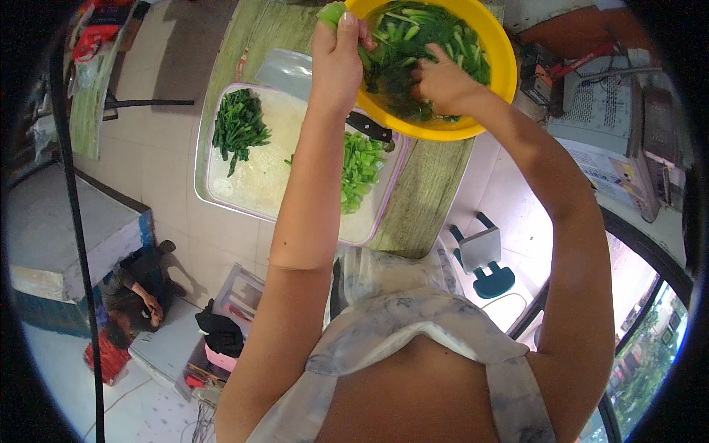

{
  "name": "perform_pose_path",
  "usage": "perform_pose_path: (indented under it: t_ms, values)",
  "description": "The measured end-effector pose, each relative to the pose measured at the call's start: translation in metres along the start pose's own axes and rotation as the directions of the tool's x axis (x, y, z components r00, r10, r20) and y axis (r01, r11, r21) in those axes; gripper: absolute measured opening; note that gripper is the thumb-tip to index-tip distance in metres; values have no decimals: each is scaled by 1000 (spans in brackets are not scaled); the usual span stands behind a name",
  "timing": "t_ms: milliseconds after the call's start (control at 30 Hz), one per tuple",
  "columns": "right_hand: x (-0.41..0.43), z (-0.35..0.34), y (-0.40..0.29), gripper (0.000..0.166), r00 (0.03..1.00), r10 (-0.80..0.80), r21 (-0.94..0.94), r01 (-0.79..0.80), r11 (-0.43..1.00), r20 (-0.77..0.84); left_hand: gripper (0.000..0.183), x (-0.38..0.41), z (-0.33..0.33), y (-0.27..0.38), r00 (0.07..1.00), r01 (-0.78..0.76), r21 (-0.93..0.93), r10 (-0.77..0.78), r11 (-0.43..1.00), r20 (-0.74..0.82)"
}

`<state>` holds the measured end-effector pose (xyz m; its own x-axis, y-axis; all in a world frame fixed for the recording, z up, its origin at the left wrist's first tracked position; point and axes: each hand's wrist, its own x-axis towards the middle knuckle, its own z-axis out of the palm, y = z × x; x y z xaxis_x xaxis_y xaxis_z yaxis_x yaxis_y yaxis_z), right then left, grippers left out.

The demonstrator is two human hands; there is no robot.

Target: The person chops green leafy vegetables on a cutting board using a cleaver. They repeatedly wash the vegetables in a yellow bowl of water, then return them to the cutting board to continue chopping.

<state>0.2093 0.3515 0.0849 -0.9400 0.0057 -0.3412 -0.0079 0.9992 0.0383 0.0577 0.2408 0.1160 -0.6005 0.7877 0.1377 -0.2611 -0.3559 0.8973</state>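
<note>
A yellow plastic basin (507, 61) of water holds leafy greens (407, 27) with pale stems. My left hand (339, 58) is at its left rim, closed around a bunch of greens (332, 14) whose pale stem end sticks out above the thumb. Inside the basin, my right hand (446, 83) has its fingers among the wet leaves; water and leaves hide some fingertips, so whether it grips any is unclear. Below lies a cutting board (277, 183) with chopped dark leaves (238, 124) and chopped pale stems (360, 171). A black-handled knife (370, 127) rests at the board's edge by the basin.
A clear plastic bag (285, 69) lies above the board on the wood-patterned table (424, 199). A small chair (482, 252) stands right of the table. Another person (130, 293) sits at the lower left. A dark cable (77, 221) runs down the left side.
</note>
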Motion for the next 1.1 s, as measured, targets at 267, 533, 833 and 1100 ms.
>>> perform_pose_path:
  t_ms: [267,533,833,1100]
  values:
    - [-43,-7,59,23,922,354,433,-257,864,-160,17,-6,-1,-7,999,39,-28,-40,999,-30]
    - [-56,-12,72,19,864,443,488,-501,715,239,18,-11,2,-15,999,49,42,-48,998,-25]
    - [-34,-21,40,21,828,558,336,-510,791,-58,19,-17,7,-22,994,91,4,-90,996,-65]
    - [-43,-28,49,18,811,585,591,-466,659,-13,21,-16,4,-26,997,60,22,-58,998,-57]
